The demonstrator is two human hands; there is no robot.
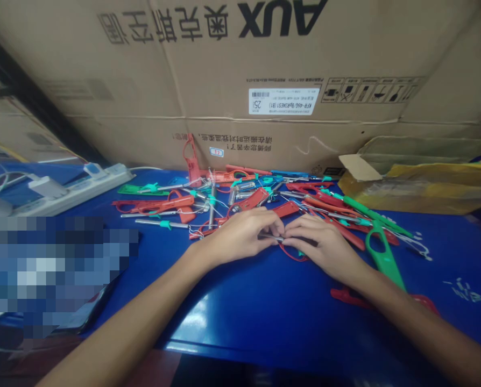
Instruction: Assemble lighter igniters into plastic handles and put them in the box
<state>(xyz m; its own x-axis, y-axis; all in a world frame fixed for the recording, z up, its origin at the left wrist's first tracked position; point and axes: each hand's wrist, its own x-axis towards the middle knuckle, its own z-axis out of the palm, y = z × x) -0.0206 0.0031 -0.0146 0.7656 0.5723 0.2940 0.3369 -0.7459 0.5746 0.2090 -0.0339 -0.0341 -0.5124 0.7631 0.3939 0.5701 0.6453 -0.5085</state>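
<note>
My left hand [244, 234] is closed around a thin metal tube [270, 235], which shows between its thumb and fingers. My right hand [323, 244] meets it from the other side, fingertips pinched at the tube's end. Just beyond both hands lies a loose heap of lighter parts: red handle shells [171, 202], metal tubes with green pieces [162, 223], and thin white wires. A red loop [292, 255] pokes out under the right hand. Beside the right forearm rests a green handle shell [386, 255]. My fingers hide part of the tube.
A large cardboard box [208, 80] stands behind the heap on the blue table [232, 306]. At left is a white power strip [63, 193] with plugs and cables, near a blurred-out object [58, 269]. A taped cardboard piece [426, 185] lies at right. A red part [349, 296] sits near the right forearm.
</note>
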